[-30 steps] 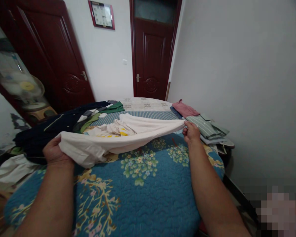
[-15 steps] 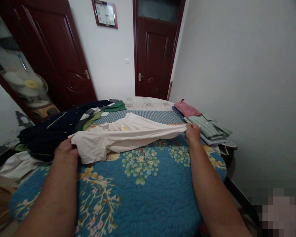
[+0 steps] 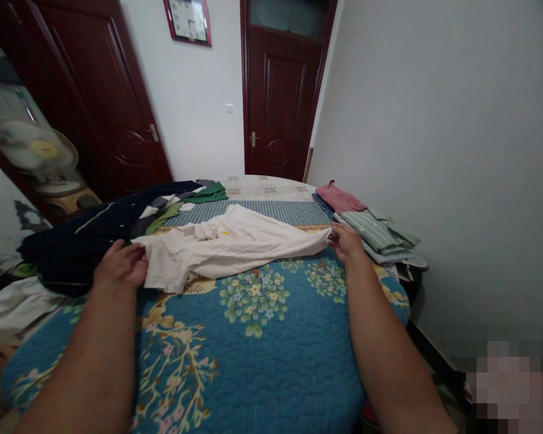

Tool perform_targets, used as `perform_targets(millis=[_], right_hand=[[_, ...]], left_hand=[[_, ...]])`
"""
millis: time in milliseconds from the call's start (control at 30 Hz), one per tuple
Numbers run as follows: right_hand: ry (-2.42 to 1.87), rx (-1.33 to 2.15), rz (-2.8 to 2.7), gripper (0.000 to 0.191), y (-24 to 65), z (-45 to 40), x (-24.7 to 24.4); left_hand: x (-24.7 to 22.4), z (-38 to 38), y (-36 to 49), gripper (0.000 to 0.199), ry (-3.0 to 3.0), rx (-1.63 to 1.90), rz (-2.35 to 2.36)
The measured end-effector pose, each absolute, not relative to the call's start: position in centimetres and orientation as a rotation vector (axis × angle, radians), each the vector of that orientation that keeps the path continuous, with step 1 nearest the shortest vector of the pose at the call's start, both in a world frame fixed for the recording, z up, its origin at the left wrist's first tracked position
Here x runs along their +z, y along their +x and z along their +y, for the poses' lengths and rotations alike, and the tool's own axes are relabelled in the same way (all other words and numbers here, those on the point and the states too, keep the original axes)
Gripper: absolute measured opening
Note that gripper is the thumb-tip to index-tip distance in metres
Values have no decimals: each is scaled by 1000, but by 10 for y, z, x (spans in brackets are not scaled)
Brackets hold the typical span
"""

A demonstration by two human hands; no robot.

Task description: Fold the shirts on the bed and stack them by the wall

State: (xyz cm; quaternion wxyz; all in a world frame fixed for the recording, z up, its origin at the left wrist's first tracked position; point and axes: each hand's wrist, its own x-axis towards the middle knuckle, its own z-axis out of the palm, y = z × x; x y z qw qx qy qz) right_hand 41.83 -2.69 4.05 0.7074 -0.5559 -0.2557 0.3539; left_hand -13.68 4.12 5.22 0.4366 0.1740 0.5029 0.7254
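Note:
A cream-white shirt (image 3: 248, 238) lies stretched sideways across the patterned cover, with a short sleeve hanging toward me at its left end and a small yellow mark near its middle. Beside that left end, my left hand (image 3: 122, 265) has its fingers loosened and apart, close to the cloth's edge. At the shirt's right tip is my right hand (image 3: 347, 242), its thumb and fingers parted around the corner of the fabric. Some of the far side of the shirt is bunched in folds.
A blue floral quilted cover (image 3: 271, 361) spreads over the table. Dark navy clothes (image 3: 81, 235) lie heaped on the left, near a green garment (image 3: 210, 191). Folded clothes, with a pink one (image 3: 341, 198) and a green striped one (image 3: 375, 229), are stacked at right by the wall.
Both hands have loosened from their closed grip on the shirt's two ends. The cloth, pulled taut between them before, now lies slacker and lower on the cover.

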Motion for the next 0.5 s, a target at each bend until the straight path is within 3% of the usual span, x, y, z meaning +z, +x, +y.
perform_targets(millis=[167, 267, 367, 500], right_hand=[[-1487, 740, -775, 40, 418, -26, 30], [-1595, 679, -937, 44, 420, -25, 21], [-1605, 582, -964, 35, 423, -23, 17], [-1434, 596, -680, 31, 425, -21, 24]], left_hand=[[52, 36, -122, 92, 662, 1640, 1404], [52, 33, -115, 73, 696, 1615, 1436], [51, 34, -117, 50, 577, 1668, 1401], [51, 37, -127, 38, 475, 1752, 1314]])
